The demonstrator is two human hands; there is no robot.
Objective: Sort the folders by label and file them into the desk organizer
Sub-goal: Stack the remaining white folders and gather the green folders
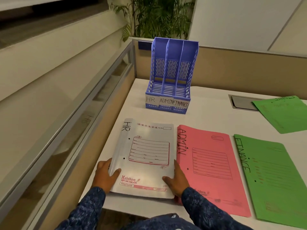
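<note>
A white folder marked HR (146,155) lies at the desk's near left. My left hand (106,175) grips its left edge, thumb on top. My right hand (177,179) grips its right edge the same way. To its right lies a pink folder marked ADMIN (211,166), then a green folder marked FINANCE (274,176). Another green folder (284,115) lies further back on the right. The blue desk organizer (171,77) stands at the back with three empty slots labelled HR, ADMIN and FINANCE.
The white desk (207,117) is bounded by a beige partition (249,70) behind and a glass-topped partition (83,113) on the left. A grey cable hatch (240,102) sits at the back right. A potted plant (156,17) stands beyond the corner.
</note>
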